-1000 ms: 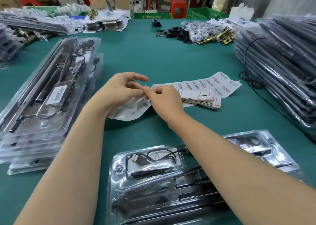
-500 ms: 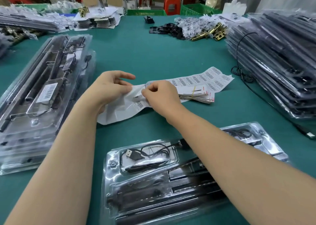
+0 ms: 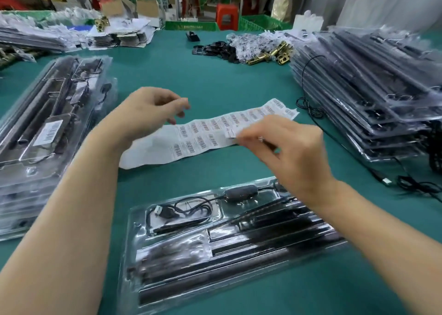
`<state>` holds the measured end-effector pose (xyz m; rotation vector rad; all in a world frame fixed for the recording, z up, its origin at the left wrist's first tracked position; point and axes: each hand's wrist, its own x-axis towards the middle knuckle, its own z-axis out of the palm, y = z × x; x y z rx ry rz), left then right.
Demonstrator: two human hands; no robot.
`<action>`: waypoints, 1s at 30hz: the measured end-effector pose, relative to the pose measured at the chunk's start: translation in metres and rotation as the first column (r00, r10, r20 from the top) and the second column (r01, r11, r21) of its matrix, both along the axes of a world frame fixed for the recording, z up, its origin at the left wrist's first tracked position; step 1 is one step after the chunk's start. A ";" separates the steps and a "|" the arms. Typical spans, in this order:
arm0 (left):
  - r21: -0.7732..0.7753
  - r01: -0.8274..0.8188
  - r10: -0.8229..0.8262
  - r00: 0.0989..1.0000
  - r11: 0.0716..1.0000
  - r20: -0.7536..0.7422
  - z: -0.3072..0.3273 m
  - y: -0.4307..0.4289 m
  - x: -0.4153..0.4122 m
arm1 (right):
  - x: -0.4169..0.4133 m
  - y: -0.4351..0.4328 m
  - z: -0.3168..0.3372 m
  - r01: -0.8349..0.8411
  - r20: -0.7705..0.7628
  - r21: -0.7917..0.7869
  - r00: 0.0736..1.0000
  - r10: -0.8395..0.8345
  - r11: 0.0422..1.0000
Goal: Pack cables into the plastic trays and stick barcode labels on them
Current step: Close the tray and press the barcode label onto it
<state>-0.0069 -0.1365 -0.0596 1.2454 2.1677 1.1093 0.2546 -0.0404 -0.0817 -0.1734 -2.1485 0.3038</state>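
Clear, glossy plastic filled the left edge of the frame, where a stack of moulded trays [image 3: 47, 128] held dark rods and carried a white striped sticker [image 3: 47, 133] on its top lid. Just right of it, the left hand [image 3: 146, 113] hung above the near end of the label sheet [image 3: 203, 135] with its fingers loosely curled and gripping nothing; motion blur hid whether the fingertips touched the paper. The sheet, a long matte white strip printed with two rows of barcodes, lay wavy on the smooth teal table [image 3: 215, 80] and ran diagonally towards the upper right. Below it, in the lower middle of the frame, lay a plastic tray [image 3: 215, 255], rectangular and shiny, with long black bars in its channels and a thin black cable [image 3: 181, 211] coiled in its upper-left pocket, the plug pointing left. Right of centre, the right hand [image 3: 287, 152] pinched a small white label [image 3: 233, 133] between thumb and fingertips, just over the sheet's right half. Beyond it, in the upper middle, sat rounded brass fittings [image 3: 275, 54] among crinkled bags. A loose black cord [image 3: 311, 109] looped beside the tall stack of filled trays [image 3: 370, 94] along the right edge.
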 end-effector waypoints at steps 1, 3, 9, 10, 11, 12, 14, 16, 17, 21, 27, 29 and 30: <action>-0.028 0.101 -0.098 0.991 0.995 0.088 0.012 -0.003 0.013 | 0.016 -0.002 -0.001 -0.005 -0.010 0.131 1.000 0.006 0.991; -0.083 0.295 -0.269 0.934 0.952 0.236 0.026 -0.011 0.043 | 0.043 -0.007 0.001 -0.032 0.020 0.304 0.999 0.027 0.952; -0.195 0.514 -0.441 0.839 0.835 0.319 0.014 -0.037 0.095 | 0.089 -0.021 0.013 -0.109 0.089 0.479 0.993 0.075 0.871; -0.204 0.518 -0.445 0.838 0.830 0.316 0.013 -0.041 0.097 | 0.092 -0.022 0.014 -0.111 0.090 0.489 0.993 0.077 0.865; -0.209 0.524 -0.453 0.837 0.826 0.308 0.013 -0.044 0.100 | 0.095 -0.023 0.014 -0.113 0.094 0.497 0.993 0.076 0.860; -0.213 0.533 -0.465 0.834 0.819 0.299 0.013 -0.046 0.104 | 0.098 -0.024 0.014 -0.116 0.098 0.503 0.992 0.077 0.856; -0.230 0.552 -0.483 0.825 0.802 0.294 0.014 -0.048 0.114 | 0.102 -0.026 0.013 -0.120 0.096 0.511 0.992 0.083 0.851; -0.255 0.568 -0.496 0.817 0.783 0.295 0.015 -0.049 0.126 | 0.106 -0.028 0.013 -0.123 0.086 0.514 0.992 0.092 0.849; -0.259 0.578 -0.502 0.809 0.774 0.306 0.016 -0.049 0.131 | 0.108 -0.029 0.012 -0.126 0.082 0.513 0.992 0.098 0.849; -0.226 0.597 -0.498 0.783 0.769 0.373 0.013 -0.048 0.148 | 0.117 -0.031 0.011 -0.122 0.073 0.512 0.993 0.098 0.850; -0.161 0.547 -0.460 0.803 0.822 0.378 0.010 -0.045 0.161 | 0.133 -0.025 0.001 -0.107 0.071 0.481 0.994 0.083 0.870; -0.115 0.485 -0.417 0.833 0.867 0.364 0.008 -0.043 0.165 | 0.137 -0.020 -0.005 -0.081 0.099 0.411 0.994 0.044 0.908; -0.086 0.450 -0.394 0.848 0.889 0.354 0.007 -0.042 0.167 | 0.138 -0.017 -0.007 -0.053 0.113 0.369 0.994 0.012 0.928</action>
